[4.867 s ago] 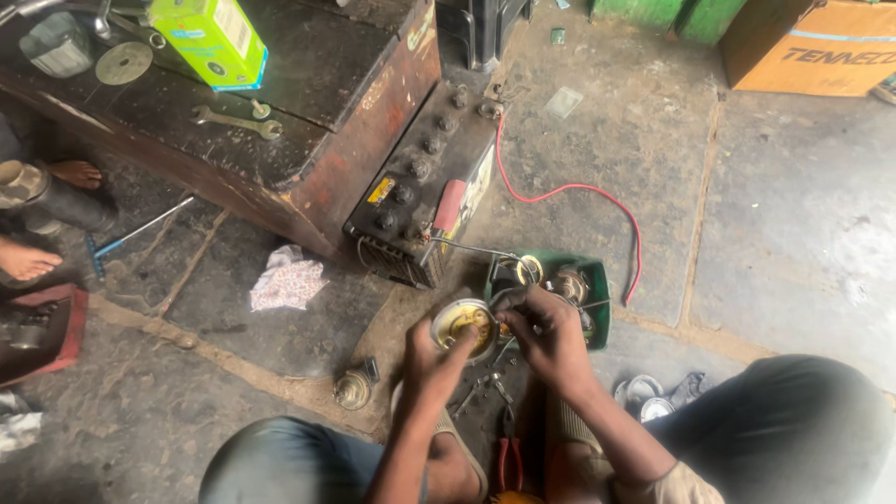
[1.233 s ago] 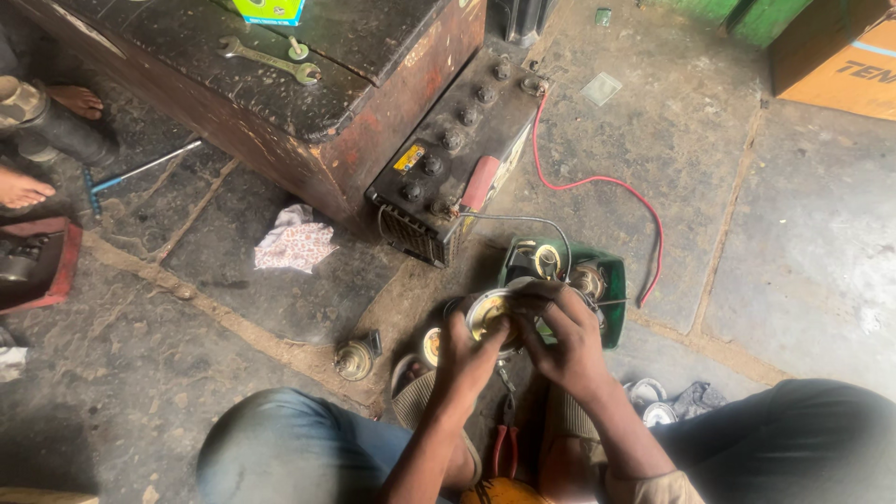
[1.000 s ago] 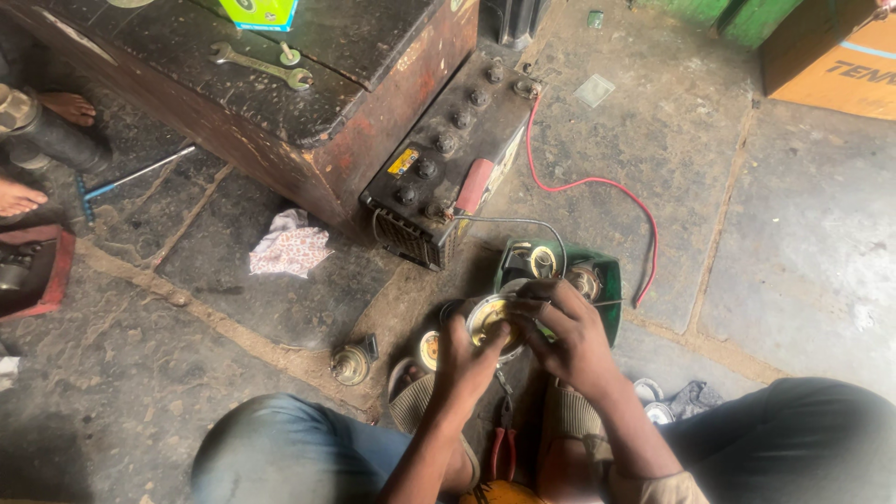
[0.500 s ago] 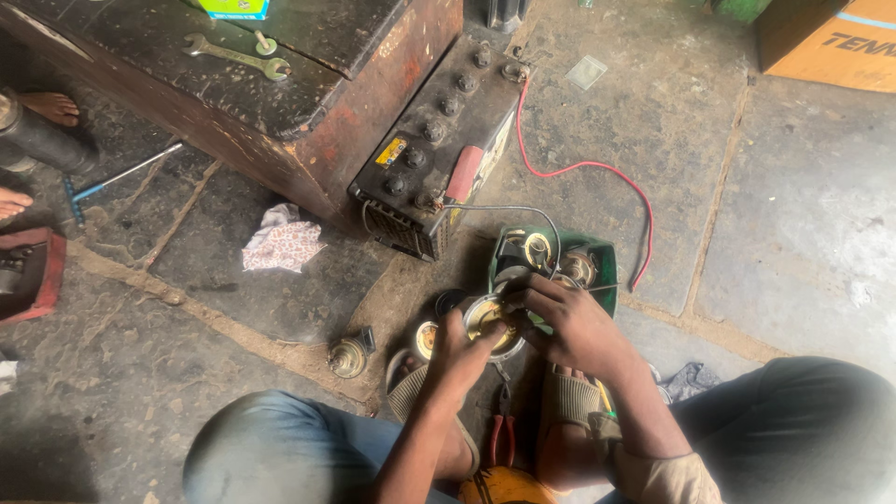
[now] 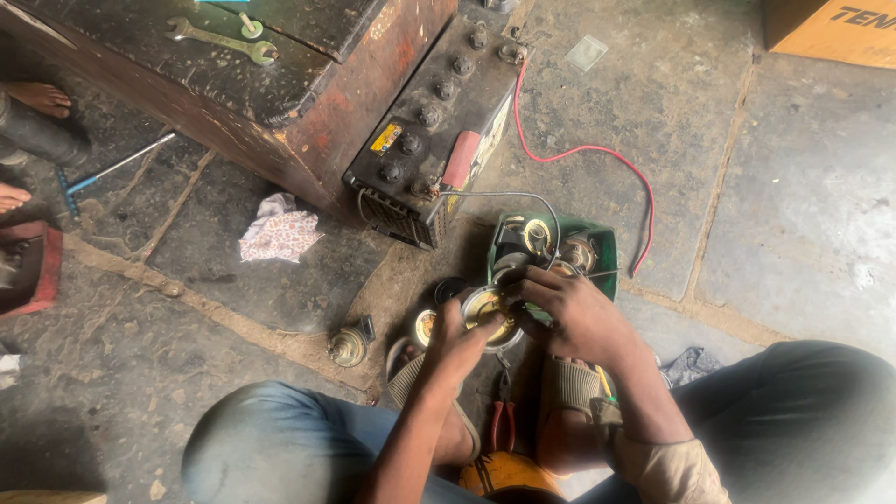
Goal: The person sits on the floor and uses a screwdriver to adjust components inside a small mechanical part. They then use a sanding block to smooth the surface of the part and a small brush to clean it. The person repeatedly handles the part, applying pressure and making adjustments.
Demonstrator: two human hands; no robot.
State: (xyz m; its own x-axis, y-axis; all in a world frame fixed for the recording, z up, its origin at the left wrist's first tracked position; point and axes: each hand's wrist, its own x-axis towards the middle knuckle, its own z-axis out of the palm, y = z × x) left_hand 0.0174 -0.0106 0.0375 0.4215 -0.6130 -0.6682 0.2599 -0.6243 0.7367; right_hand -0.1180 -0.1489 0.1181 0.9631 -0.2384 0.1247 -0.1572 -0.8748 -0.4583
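Head view, left hand (image 5: 457,341) and right hand (image 5: 569,313) clamped on round metal part (image 5: 490,308), green tray (image 5: 602,245) touching behind

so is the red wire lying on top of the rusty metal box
No, the red wire runs across the stone floor right of the battery, clear of the rusty metal box.

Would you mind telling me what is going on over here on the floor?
A person sits on the stone floor, both hands on a small round metal part. The left hand steadies it from below; the right hand works at its top edge. Just behind sits a green tray of similar round parts, and a black battery with a red wire. Red-handled pliers lie between the legs.
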